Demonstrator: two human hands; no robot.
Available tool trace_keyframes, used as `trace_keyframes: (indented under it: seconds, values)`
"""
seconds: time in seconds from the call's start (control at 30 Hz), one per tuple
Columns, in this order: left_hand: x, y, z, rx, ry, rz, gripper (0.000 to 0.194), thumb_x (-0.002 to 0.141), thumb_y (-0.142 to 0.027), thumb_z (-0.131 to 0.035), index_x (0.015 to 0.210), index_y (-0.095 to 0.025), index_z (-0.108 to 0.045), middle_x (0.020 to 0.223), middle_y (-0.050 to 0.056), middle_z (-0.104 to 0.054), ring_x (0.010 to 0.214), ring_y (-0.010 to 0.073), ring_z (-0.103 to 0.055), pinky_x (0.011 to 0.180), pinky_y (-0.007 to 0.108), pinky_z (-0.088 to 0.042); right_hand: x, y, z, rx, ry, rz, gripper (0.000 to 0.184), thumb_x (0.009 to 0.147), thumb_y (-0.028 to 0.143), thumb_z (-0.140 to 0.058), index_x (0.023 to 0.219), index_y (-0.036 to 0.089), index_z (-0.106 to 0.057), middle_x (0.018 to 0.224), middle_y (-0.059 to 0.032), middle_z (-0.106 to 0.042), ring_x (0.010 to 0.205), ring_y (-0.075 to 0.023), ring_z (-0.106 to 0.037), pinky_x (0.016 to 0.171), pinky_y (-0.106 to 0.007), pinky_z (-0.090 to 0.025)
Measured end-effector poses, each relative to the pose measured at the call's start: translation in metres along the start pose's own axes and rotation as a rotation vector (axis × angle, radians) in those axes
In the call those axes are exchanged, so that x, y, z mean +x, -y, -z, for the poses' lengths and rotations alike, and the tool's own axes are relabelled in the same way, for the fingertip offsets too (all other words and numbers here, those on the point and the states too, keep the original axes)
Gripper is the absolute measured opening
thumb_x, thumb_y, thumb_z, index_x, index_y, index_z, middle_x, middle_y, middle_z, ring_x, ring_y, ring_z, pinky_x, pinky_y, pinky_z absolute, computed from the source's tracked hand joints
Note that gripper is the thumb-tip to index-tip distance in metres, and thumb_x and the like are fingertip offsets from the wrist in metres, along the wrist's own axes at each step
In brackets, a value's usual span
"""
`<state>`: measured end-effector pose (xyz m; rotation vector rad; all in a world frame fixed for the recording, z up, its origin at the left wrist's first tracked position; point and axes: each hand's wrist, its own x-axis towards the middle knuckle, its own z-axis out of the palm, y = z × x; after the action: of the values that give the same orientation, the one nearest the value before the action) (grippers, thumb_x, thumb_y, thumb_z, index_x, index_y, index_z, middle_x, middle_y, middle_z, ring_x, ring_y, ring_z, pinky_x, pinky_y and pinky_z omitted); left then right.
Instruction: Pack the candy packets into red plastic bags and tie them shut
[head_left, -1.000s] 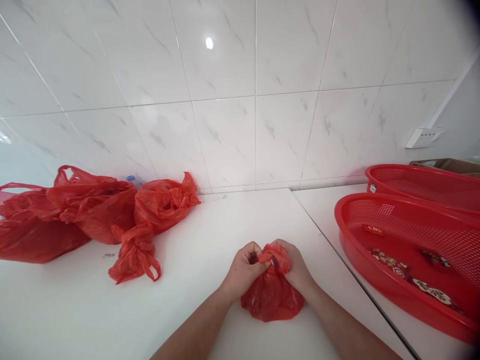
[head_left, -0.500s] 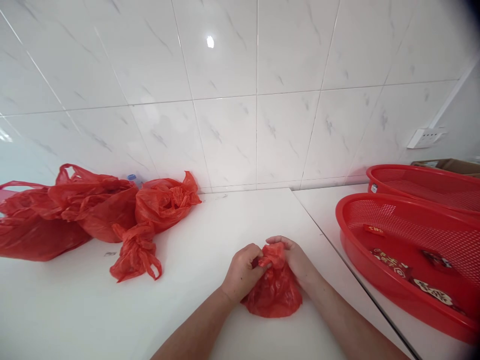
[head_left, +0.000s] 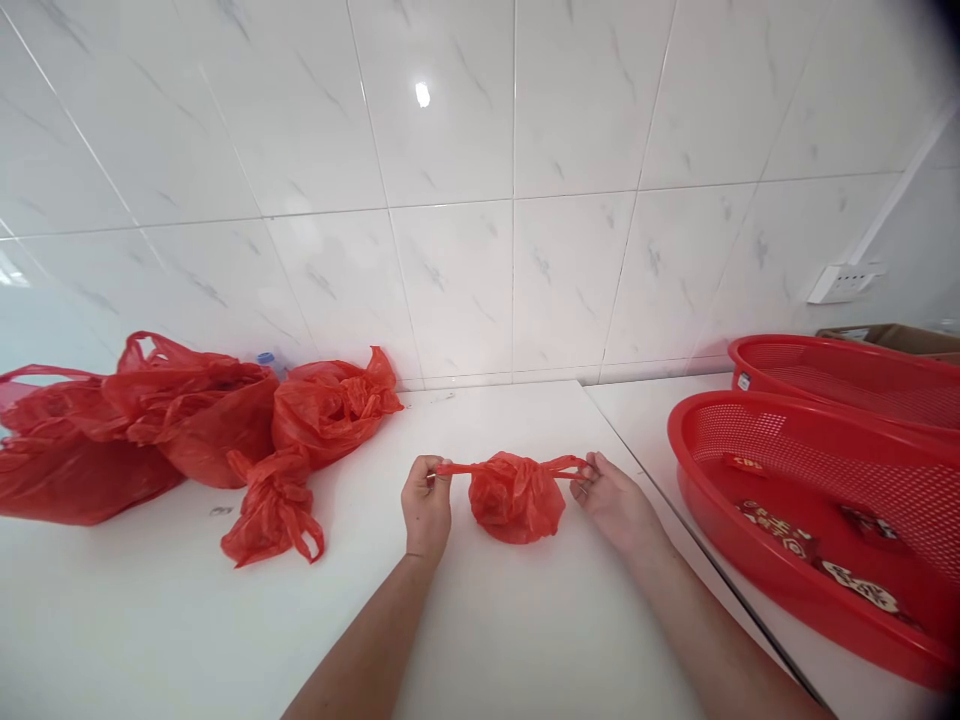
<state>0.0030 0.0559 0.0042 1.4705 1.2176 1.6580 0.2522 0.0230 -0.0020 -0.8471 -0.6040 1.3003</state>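
A small red plastic bag (head_left: 517, 505) is stretched between my two hands over the white table (head_left: 480, 640). My left hand (head_left: 427, 508) pinches one of its handles, pulled out to the left. On the other side, my right hand (head_left: 615, 500) grips the opposite handle between thumb and fingers. The bag's top is gathered in the middle, and its body looks rounded below. What is inside it cannot be made out.
A small tied red bag (head_left: 274, 510) lies to the left, before several larger red plastic bags (head_left: 202, 420). On the right, a red perforated basket (head_left: 701, 480) holds several wrapped packets, with another red basket (head_left: 750, 352) behind. A tiled wall (head_left: 465, 280) closes off the back.
My hands have moved apart, from bunching the bag's top together to pulling its two handles out sideways. The bag now looks more compact and sits slightly farther from me.
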Motion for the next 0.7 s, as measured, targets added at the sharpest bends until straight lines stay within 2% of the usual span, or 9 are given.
trace_keyframes:
  seconds: [0.1,0.2,0.3,0.33,0.4,0.53,0.6,0.7]
  values:
    - [0.003,0.006,0.002,-0.058,-0.028,0.117,0.023,0.082,-0.041,-0.053,0.073,-0.021,-0.048,0.074,-0.002,-0.051,0.073,0.0136,-0.049,0.068,0.026,-0.042,-0.003,-0.001,-0.003,-0.137,0.022,0.041,0.023,0.073,0.043,-0.065,0.07,0.022,-0.056,0.066,0.0013,-0.049,0.068,-0.0139,-0.05,0.07,-0.029,-0.047]
    - [0.004,0.012,0.003,-0.079,0.044,0.182,0.02,0.079,-0.038,-0.056,0.073,-0.02,-0.048,0.074,-0.002,-0.053,0.075,0.0143,-0.052,0.067,0.026,-0.043,-0.005,-0.004,-0.002,-0.461,-0.022,0.109,0.025,0.072,0.043,-0.064,0.068,0.02,-0.056,0.067,0.0013,-0.051,0.069,-0.0137,-0.05,0.072,-0.029,-0.045]
    - [0.003,0.017,0.003,-0.077,0.093,0.203,0.009,0.077,-0.025,-0.053,0.083,-0.021,-0.05,0.082,0.0,-0.055,0.078,0.0146,-0.053,0.068,0.027,-0.044,-0.003,-0.008,0.001,-0.714,-0.109,0.131,0.026,0.072,0.045,-0.061,0.081,0.021,-0.06,0.082,-0.0015,-0.06,0.078,-0.0173,-0.055,0.075,-0.032,-0.046]
    - [0.001,0.017,0.002,-0.072,0.088,0.191,0.013,0.076,-0.021,-0.051,0.089,-0.021,-0.05,0.089,0.001,-0.056,0.083,0.0155,-0.054,0.071,0.028,-0.045,-0.002,-0.01,0.002,-0.75,-0.136,0.128,0.029,0.071,0.045,-0.061,0.088,0.022,-0.06,0.09,-0.0027,-0.062,0.082,-0.0187,-0.057,0.076,-0.034,-0.046]
    - [-0.002,0.015,0.0,-0.019,0.068,0.113,0.029,0.075,-0.018,-0.049,0.104,-0.023,-0.05,0.107,0.005,-0.054,0.1,0.0186,-0.052,0.082,0.033,-0.045,0.0,-0.013,0.002,-0.792,-0.169,0.119,0.033,0.07,0.045,-0.061,0.095,0.022,-0.06,0.1,-0.0042,-0.063,0.087,-0.0206,-0.059,0.078,-0.036,-0.046]
    - [-0.013,0.006,-0.006,0.227,0.119,-0.227,0.05,0.078,-0.024,-0.055,0.126,-0.025,-0.042,0.137,0.01,-0.036,0.129,0.0259,-0.031,0.103,0.045,-0.029,-0.003,-0.015,-0.005,-0.86,-0.121,0.104,0.029,0.072,0.041,-0.059,0.095,0.023,-0.06,0.103,-0.0037,-0.064,0.097,-0.022,-0.059,0.082,-0.036,-0.045]
    - [-0.018,0.0,-0.009,0.349,0.197,-0.364,0.057,0.075,-0.033,-0.063,0.128,-0.024,-0.043,0.142,0.012,-0.031,0.133,0.0308,-0.023,0.107,0.049,-0.022,-0.008,-0.014,-0.011,-0.906,-0.055,0.083,0.026,0.073,0.04,-0.058,0.093,0.024,-0.062,0.102,-0.003,-0.065,0.096,-0.0217,-0.059,0.08,-0.035,-0.046]
    - [-0.027,-0.006,-0.016,0.426,0.384,-0.441,0.075,0.06,-0.044,-0.076,0.128,-0.028,-0.048,0.146,0.011,-0.028,0.134,0.0383,-0.017,0.107,0.055,-0.013,-0.017,-0.012,-0.019,-0.99,0.134,0.053,0.021,0.073,0.037,-0.057,0.088,0.024,-0.065,0.094,-0.0025,-0.066,0.085,-0.0212,-0.061,0.073,-0.034,-0.047]
